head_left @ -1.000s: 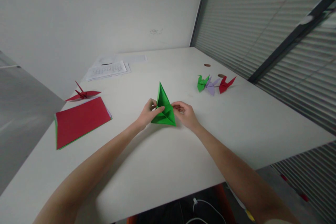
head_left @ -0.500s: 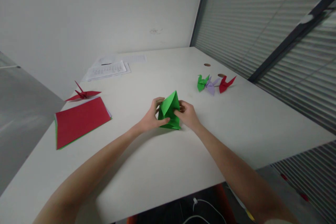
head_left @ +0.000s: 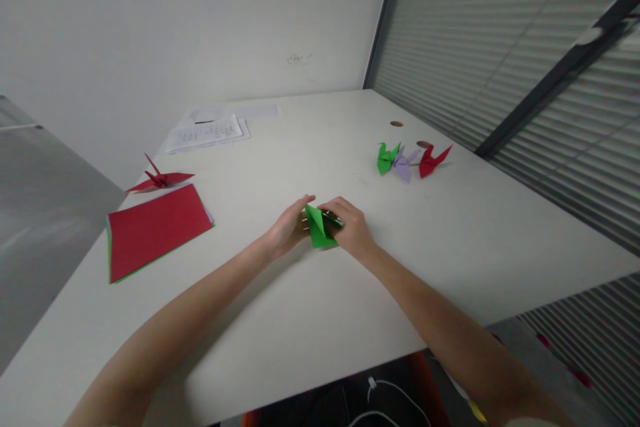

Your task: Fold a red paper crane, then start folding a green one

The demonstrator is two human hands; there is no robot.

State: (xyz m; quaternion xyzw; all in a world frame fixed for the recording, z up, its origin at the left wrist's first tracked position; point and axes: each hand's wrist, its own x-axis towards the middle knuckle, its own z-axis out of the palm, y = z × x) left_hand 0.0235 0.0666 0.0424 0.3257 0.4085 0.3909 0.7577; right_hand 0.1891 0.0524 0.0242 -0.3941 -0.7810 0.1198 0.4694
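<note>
Between my two hands, low over the white table [head_left: 250, 320], is a sheet of green origami paper [head_left: 316, 228], partly folded, with a loose flap facing me. My left hand [head_left: 289, 228] holds its left edge, some fingers hidden behind the paper. From the right, my right hand [head_left: 351, 225] grips the top and right side with fingers curled over it, covering much of that part. A dark gap shows between the paper's layers near the right fingers.
A stack of coloured paper [head_left: 160, 233], red on top, lies at left, with a red paper crane [head_left: 159, 179] behind it. Green [head_left: 386, 159], lilac [head_left: 402, 165] and red [head_left: 433, 161] cranes stand at right. Printed sheets [head_left: 207, 135] lie at the back. Blinds [head_left: 500, 47] border the right.
The green paper's tall raised point has been folded down, so the paper looks smaller and lower. My right hand has moved over its top; my left thumb has come off the front.
</note>
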